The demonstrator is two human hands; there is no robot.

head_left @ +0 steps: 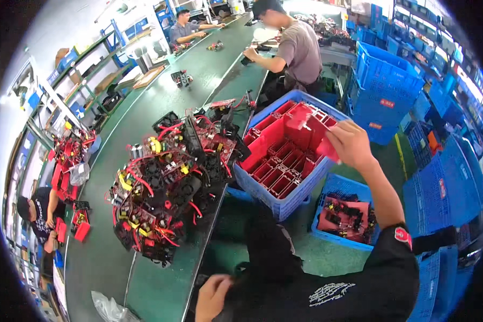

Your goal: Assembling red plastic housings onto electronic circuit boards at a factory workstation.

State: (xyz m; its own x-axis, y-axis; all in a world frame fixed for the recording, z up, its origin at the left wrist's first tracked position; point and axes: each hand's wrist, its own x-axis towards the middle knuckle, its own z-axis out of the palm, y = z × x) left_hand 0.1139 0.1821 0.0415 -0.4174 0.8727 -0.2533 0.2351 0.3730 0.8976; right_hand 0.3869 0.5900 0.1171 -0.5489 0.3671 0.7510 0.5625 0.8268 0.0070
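My right hand (351, 144) is raised over the right rim of a large blue crate (280, 206), closed on a thin red panel (329, 150) that is partly blurred. Inside the crate, hollow red metal housings (276, 170) stand in rows, with more red panels along the walls. Low beside the table edge, my left hand (213, 298) has its fingers bent inward against my black clothing. Their tips are hidden, so I cannot see what they hold, if anything.
A big heap of circuit boards (163, 182) with red wires covers the green table (161, 290). A smaller blue crate (335, 240) with parts stands on the floor. Stacked blue crates (383, 88) rise at right. Co-workers stand beyond the crate and along the table's far side.
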